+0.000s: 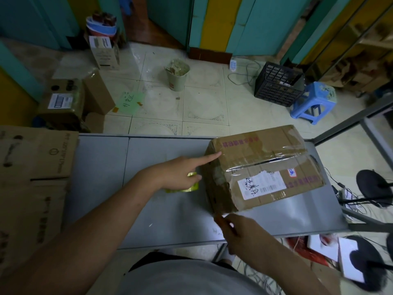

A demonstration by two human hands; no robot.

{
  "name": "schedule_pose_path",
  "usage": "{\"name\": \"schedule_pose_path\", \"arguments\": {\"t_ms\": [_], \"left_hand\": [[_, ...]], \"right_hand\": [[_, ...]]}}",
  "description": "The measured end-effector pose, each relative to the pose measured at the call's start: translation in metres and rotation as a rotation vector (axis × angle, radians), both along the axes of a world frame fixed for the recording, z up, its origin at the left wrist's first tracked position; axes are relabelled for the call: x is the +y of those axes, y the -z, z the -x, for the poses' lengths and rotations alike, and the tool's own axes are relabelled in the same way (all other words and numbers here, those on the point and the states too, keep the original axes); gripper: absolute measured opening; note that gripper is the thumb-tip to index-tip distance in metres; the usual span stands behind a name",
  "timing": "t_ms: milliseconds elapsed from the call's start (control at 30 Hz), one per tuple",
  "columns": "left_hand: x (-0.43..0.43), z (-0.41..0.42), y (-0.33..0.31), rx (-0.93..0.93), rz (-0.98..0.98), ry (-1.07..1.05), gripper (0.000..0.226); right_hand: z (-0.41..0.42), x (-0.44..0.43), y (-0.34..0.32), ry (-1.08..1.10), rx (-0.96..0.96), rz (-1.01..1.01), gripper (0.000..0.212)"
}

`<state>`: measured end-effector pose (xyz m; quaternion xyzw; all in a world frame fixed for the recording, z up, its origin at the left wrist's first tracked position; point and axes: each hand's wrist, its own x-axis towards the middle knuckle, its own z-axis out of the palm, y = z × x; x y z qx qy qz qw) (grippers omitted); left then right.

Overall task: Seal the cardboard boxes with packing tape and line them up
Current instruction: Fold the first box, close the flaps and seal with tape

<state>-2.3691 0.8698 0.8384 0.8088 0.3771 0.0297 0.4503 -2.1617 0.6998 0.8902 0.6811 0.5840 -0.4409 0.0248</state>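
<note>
The left hand [180, 173] reaches across the bench [102, 167] with its index finger straight, the tip touching the upper edge of the left end of the cardboard box [265, 167]. Its other fingers are drawn in over a shiny yellow-green tape roll [185, 188] that lies mostly hidden under the palm. Whether they grip the roll or only rest over it cannot be told.

The right hand [240, 233] is blurred at the box's near left corner. Its fingertips are bunched together close to the cardboard, and whether they pinch anything cannot be told.

The box sits on the right part of the grey bench, skewed to its edge. Its top flaps are down, with glossy clear tape running along the seam. A white shipping label [261, 184] with handwriting is stuck on the top, and red print runs along the flaps.

At the bench's left end stands a stack of large cardboard boxes [32, 167].

On the tiled floor beyond are several more cartons [63, 103] and a green sheet of paper [129, 103]. There is also a waste bin [178, 75] full of scraps, a black plastic crate [276, 84] and a blue plastic stool [312, 101].
</note>
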Motion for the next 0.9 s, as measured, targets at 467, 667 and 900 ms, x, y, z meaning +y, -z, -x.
{"name": "schedule_pose_path", "arguments": {"t_ms": [467, 667, 900], "left_hand": [[-0.001, 0.002, 0.002, -0.054, -0.010, -0.002, 0.089], [0.006, 0.000, 0.002, -0.028, -0.028, -0.006, 0.085], [0.005, 0.001, -0.008, -0.043, -0.064, -0.005, 0.078]], "right_hand": [[0.014, -0.012, 0.197, -0.253, -0.146, -0.245, 0.073], [0.000, -0.011, 0.092, -0.377, 0.181, -0.434, 0.027], [-0.007, 0.065, 0.001, 0.150, -0.039, -0.847, 0.024]]}}
